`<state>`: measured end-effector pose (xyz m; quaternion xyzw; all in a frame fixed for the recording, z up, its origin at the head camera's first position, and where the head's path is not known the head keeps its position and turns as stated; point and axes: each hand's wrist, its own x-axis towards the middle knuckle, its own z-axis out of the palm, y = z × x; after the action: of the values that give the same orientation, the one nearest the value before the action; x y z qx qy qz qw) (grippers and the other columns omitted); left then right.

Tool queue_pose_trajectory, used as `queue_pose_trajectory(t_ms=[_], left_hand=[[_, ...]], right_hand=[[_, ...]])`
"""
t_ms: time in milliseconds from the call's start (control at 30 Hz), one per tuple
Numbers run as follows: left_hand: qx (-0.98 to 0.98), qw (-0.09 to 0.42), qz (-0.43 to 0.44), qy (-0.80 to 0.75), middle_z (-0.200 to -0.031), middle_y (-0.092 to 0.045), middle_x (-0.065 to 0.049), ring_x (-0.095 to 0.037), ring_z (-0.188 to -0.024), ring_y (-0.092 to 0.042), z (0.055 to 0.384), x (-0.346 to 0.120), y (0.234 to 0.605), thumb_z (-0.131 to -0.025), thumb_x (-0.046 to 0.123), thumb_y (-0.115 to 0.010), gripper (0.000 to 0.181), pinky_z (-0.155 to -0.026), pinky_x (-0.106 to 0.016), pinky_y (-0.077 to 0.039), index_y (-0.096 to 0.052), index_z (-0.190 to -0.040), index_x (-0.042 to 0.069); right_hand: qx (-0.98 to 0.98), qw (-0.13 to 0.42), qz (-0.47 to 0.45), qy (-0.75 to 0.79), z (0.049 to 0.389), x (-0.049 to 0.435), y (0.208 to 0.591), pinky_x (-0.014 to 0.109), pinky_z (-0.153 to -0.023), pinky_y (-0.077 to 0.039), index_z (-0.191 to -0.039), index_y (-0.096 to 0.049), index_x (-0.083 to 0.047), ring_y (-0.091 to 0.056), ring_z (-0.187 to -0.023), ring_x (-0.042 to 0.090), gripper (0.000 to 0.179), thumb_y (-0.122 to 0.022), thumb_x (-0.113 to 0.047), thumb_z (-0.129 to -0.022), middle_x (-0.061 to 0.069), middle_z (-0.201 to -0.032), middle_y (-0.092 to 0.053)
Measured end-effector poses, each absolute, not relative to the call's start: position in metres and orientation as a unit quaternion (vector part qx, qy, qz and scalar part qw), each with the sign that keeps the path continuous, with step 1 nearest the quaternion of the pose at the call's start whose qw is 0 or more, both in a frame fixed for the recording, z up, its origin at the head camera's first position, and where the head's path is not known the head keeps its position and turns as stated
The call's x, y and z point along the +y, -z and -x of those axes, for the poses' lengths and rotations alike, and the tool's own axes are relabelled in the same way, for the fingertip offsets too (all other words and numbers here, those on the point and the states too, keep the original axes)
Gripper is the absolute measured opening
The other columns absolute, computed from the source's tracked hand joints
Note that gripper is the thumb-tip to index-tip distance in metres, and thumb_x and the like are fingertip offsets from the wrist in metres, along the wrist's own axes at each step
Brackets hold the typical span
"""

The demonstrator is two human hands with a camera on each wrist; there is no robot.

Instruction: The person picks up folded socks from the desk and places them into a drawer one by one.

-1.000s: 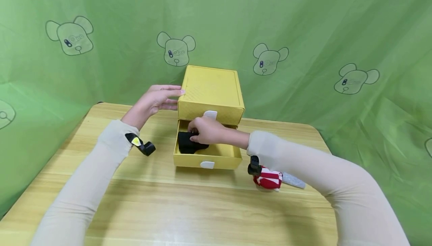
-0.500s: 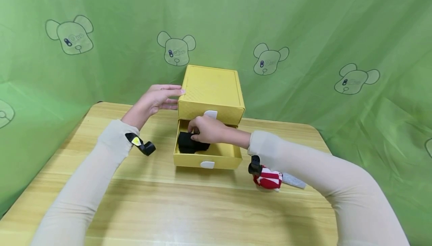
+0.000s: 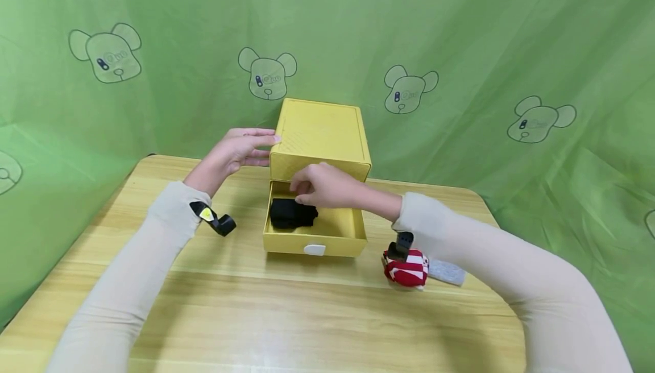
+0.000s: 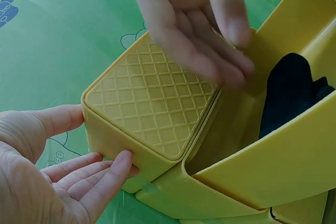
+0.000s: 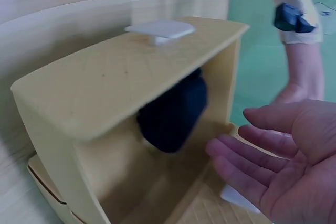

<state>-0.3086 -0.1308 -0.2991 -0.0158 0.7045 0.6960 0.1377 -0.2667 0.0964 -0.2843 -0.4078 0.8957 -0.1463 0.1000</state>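
Note:
A yellow two-drawer box [image 3: 322, 131] stands on the table, its lower drawer [image 3: 286, 243] pulled out. In the left end of that drawer lies a folded black cloth bundle [image 3: 293, 215], also visible in the left wrist view as dark, soft fabric [image 4: 286, 95]. My left hand [image 3: 236, 150] rests against the box's left side, fingers extended, thumb on the upper edge. Over the drawer hovers my right hand [image 3: 330, 186], its fingers relaxed. The right wrist view shows this hand [image 5: 286, 163] with nothing between the fingers and a gap to the black bundle.
Right of the drawer, on the wooden table [image 3: 286, 316], lie a red-and-white striped cloth bundle [image 3: 407, 273] and a folded grey cloth [image 3: 447, 272]. A green curtain [image 3: 327, 32] with bear faces hangs behind. White tabs [image 3: 314, 249] serve as drawer handles.
My right hand has let go of the black bundle and risen slightly up and to the right. The bundle now lies flat in the drawer. My left hand has stayed put.

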Motion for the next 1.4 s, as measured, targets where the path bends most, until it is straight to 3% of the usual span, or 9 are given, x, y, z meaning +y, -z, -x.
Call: queue_pose_trajectory(t_ms=[367,667,933,1200,1400], left_hand=[[0.707,0.135,0.013,-0.694,-0.157,-0.049,-0.012,-0.035,-0.137,-0.054,0.308,-0.130,0.299,-0.101,0.018,-0.065,0.053,-0.111,-0.043,-0.053,-0.049,-0.150,0.006],[0.703,0.141,0.033,-0.696,-0.154,-0.052,-0.014,-0.036,-0.134,-0.057,0.310,-0.129,0.298,-0.099,0.021,-0.068,0.057,-0.109,-0.040,-0.055,-0.048,-0.151,0.009],[0.699,0.141,0.034,-0.701,-0.152,-0.053,-0.015,-0.035,-0.134,-0.057,0.312,-0.127,0.299,-0.098,0.021,-0.069,0.058,-0.109,-0.041,-0.055,-0.049,-0.151,0.009],[0.697,0.146,0.036,-0.701,-0.154,-0.052,-0.014,-0.035,-0.135,-0.057,0.311,-0.128,0.297,-0.099,0.021,-0.069,0.058,-0.110,-0.041,-0.054,-0.048,-0.152,0.009],[0.696,0.145,0.035,-0.702,-0.153,-0.052,-0.015,-0.035,-0.135,-0.056,0.311,-0.128,0.297,-0.099,0.021,-0.068,0.057,-0.109,-0.041,-0.055,-0.048,-0.151,0.009]], right_hand=[[0.888,0.065,0.393,0.228,0.257,0.160,0.259,0.033,-0.083,-0.065,-0.108,-0.074,0.001,-0.073,-0.090,0.020,0.016,-0.073,-0.005,-0.093,0.010,-0.100,-0.078],[0.914,0.040,0.325,0.238,0.267,0.220,0.274,0.035,-0.078,-0.066,-0.098,-0.075,-0.001,-0.073,-0.082,0.020,0.007,-0.072,-0.006,-0.094,0.010,-0.092,-0.078],[0.922,0.111,0.304,0.213,0.276,0.266,0.316,0.035,-0.083,-0.065,-0.110,-0.072,0.000,-0.072,-0.093,0.023,0.024,-0.077,-0.014,-0.091,0.012,-0.104,-0.075],[0.911,0.193,0.314,0.184,0.277,0.297,0.357,0.052,-0.096,-0.060,-0.126,-0.066,0.004,-0.068,-0.109,0.040,0.052,-0.084,-0.022,-0.085,0.023,-0.122,-0.070],[0.899,0.243,0.320,0.172,0.277,0.307,0.378,0.055,-0.095,-0.059,-0.124,-0.066,0.006,-0.067,-0.110,0.041,0.050,-0.085,-0.016,-0.083,0.022,-0.121,-0.071]])
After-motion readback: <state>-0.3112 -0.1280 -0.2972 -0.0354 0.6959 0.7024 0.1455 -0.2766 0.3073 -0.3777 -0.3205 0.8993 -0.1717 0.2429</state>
